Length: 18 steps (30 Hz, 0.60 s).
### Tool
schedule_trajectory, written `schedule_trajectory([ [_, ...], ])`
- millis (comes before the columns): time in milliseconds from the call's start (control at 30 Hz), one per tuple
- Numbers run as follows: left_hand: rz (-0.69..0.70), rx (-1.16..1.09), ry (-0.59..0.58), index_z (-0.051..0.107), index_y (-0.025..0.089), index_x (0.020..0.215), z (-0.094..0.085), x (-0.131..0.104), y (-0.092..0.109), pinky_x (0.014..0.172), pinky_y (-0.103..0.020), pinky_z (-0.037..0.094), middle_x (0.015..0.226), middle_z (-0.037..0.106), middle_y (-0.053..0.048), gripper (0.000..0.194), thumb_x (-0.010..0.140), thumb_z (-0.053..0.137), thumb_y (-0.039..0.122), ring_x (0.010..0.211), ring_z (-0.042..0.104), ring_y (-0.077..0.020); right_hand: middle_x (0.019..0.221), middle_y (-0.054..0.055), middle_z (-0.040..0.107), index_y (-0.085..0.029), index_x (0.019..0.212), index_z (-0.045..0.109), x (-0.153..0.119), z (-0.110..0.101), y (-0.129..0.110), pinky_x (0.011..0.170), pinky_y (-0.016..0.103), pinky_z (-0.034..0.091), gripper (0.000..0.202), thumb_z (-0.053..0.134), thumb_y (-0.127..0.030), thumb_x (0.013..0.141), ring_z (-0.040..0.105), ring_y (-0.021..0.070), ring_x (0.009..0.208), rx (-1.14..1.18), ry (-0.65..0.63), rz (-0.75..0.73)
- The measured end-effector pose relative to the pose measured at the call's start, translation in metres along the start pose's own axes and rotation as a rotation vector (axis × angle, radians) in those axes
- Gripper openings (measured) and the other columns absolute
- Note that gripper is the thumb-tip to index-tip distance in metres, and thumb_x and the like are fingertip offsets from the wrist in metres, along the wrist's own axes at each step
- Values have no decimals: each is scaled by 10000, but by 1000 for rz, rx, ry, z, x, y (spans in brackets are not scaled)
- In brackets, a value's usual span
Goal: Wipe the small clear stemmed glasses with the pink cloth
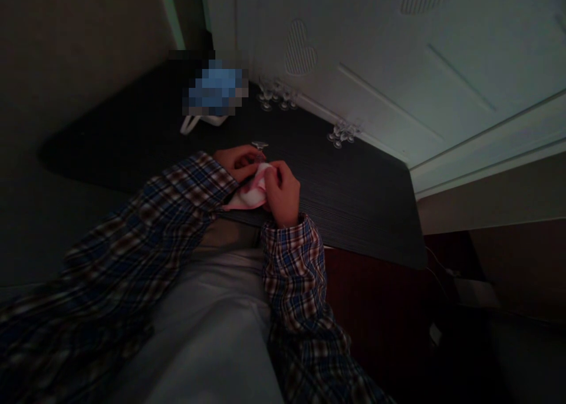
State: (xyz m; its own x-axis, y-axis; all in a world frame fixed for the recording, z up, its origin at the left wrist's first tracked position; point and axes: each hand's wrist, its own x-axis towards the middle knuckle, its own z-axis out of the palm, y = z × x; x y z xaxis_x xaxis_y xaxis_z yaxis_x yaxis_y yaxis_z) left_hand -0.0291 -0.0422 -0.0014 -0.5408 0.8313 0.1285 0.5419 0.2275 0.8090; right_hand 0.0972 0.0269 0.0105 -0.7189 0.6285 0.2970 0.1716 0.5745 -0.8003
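My left hand (236, 161) and my right hand (285, 193) are close together over the near edge of the dark table. Between them is a small pink and white soft item (253, 195), perhaps cloth; its exact kind does not show. The right fingers are curled around its right side. My left fingers are closed at its upper left, partly hidden. A clear suction cup (260, 145) shows just beyond the left fingertips; whether they touch it I cannot tell.
Clear suction cups lie in two clusters, one at the back (276, 94) and another (344, 132) farther right, along a white panel (354, 50) with heart reliefs. A blurred-out blue device (216, 88) sits on a white stand (190, 122) at the left of the dark table (367, 197).
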Motion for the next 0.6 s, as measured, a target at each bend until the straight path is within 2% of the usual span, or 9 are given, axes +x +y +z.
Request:
schedule_trajectory([
  [600,-37,-54,-28,563,203,1036,-1,-2,2,551,-198,421,878,631,-29,391,681,464,333,673,550,-135,754,-14,549,-204,837,495,0,0,-1,676,214,362,219,324,-341,832,511,96,707,11,-17,35],
])
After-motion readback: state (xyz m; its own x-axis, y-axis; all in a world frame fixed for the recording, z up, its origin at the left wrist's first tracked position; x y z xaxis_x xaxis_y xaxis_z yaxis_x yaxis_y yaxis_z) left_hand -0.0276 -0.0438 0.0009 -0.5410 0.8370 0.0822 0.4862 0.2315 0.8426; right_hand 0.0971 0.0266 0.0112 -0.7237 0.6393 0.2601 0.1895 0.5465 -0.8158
